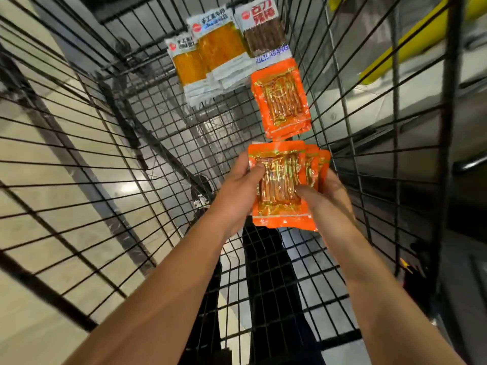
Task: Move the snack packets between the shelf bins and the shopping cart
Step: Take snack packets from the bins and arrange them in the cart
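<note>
Inside the black wire shopping cart I hold a stack of orange snack packets with both hands. My left hand grips its left edge, thumb on the top packet. My right hand grips the right side, thumb on the front and fingers behind the fanned packets. A second pile of orange packets lies on the cart floor just beyond. Farther off lie white packets with yellow contents and a white packet of brown sticks.
The cart's wire walls rise close on the left and right. A yellow bar and grey shelving show past the right wall. Tiled floor, dark trousers and a shoe are visible through the cart's mesh floor.
</note>
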A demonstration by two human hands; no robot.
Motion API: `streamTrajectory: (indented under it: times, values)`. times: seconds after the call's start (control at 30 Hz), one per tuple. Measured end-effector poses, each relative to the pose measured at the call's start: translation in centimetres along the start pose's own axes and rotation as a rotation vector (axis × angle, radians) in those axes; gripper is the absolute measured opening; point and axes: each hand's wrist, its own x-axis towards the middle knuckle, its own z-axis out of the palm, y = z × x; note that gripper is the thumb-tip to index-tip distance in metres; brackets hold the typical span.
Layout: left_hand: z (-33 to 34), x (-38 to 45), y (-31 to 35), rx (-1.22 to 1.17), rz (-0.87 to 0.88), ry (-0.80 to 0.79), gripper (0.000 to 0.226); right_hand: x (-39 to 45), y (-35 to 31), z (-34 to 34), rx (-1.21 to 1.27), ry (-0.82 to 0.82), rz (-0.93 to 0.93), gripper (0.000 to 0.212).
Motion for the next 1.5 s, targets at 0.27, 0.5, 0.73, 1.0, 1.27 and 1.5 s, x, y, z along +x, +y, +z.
streamTrajectory:
  times: [0.27,0.5,0.73,1.0,1.27,1.5]
  values:
    - [0.7,-0.2,0.7,0.019,0.072,-0.037,0.042,1.0,-0.1,1.9,-0.08,0.047,0.016,0.023]
    - [0.4,-0.5,1.1,-0.133,-0.02,0.107,0.019,2.0,-0.8,3.2,-0.093,0.05,-0.101,0.027]
    - [-0.4,-0.1,1.4,-0.073,0.044,0.054,0.027,2.9,-1.8,2.9,-0.124,-0.047,-0.05,0.028]
    - [-0.1,1.1,1.6,0.222,0.15,0.109,0.024,4.2,-1.4,4.0,-0.1,0.062,-0.04,0.025]
    - [-0.1,2.3,2.4,0.24,0.11,0.008,0.032,5.9,-1.1,3.2,-0.193,0.076,-0.086,0.023]
    - [-0.3,4.1,3.4,0.174,0.133,0.098,0.028,6.3,-1.6,2.4,-0.436,0.085,-0.292,0.056]
